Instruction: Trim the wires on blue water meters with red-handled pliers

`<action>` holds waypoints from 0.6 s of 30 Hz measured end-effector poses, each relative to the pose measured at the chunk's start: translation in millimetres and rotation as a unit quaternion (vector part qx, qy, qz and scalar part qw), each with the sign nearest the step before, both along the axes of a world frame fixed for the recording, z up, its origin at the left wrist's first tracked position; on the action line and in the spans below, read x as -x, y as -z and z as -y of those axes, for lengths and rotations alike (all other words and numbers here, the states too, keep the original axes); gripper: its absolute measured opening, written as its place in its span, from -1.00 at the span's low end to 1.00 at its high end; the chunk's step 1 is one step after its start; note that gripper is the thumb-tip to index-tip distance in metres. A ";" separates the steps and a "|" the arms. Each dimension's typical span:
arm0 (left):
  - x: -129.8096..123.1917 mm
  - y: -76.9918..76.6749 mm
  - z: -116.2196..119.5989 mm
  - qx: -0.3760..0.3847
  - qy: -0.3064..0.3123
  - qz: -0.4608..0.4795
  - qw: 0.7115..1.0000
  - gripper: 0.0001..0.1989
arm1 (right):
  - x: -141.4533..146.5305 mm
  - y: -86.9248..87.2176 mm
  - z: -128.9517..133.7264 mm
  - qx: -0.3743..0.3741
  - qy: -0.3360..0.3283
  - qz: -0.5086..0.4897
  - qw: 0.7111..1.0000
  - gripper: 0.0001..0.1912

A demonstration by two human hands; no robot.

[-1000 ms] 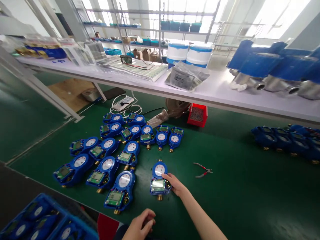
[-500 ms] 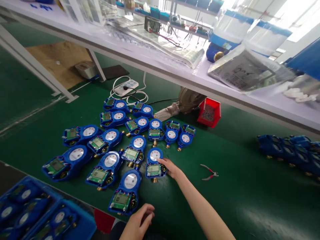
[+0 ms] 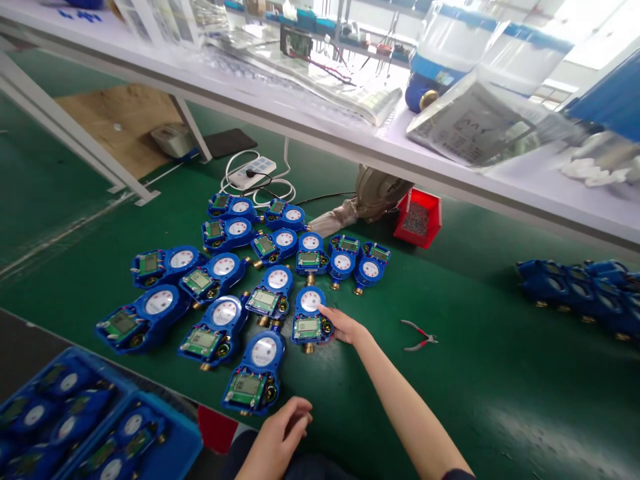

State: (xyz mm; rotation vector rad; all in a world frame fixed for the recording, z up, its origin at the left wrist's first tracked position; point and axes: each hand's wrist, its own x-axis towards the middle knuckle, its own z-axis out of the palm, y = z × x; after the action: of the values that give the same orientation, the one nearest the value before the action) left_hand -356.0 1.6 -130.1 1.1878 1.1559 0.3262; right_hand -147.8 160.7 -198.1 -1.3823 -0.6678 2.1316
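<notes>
My right hand (image 3: 344, 327) grips the right side of a blue water meter (image 3: 306, 301) that has a white round dial and an exposed green circuit board with a small display. The thumb rests by the dial, and the other fingers are partly hidden at the meter's side. Near the table's front edge, my left hand (image 3: 287, 427) is loosely curled with a gap between thumb and fingers and nothing in it. Closest to it lies another water meter (image 3: 263, 350) with its board uncovered. Several similar meters spread to the left and behind, brass ends showing.
Red-handled cutters (image 3: 425, 341) lie right of my right arm. Behind the meters are a heat blower (image 3: 373, 193), a red bin (image 3: 434, 227) of small parts and a white power strip (image 3: 254, 172). A shelf (image 3: 320, 123) crosses above. Blue crates (image 3: 187, 437) hold more meters at lower left.
The view has shifted slightly, so the meters sit a little higher in the picture. My right hand stays at the same meter, and my left hand keeps its loose curl.
</notes>
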 end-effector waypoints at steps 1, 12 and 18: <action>0.4 -3.3 -0.9 0.002 -0.003 -0.001 1.000 -0.74 | -1.9 0.6 1.0 0.005 -0.008 -0.001 1.000 -0.43; -6.7 -15.0 -3.8 0.009 0.006 0.006 1.000 -0.76 | -54.8 35.5 90.7 0.037 0.247 0.044 0.967 -0.75; -27.5 -1.8 3.1 0.011 0.065 0.015 0.998 -0.81 | -66.2 49.6 132.1 0.052 0.327 0.027 0.943 -0.65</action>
State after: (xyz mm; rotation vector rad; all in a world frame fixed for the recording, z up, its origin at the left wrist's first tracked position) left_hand -328.4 -1.5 -128.3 1.2295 1.0484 0.2307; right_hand -81.6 28.6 -247.7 -1.4620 -0.0772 1.6122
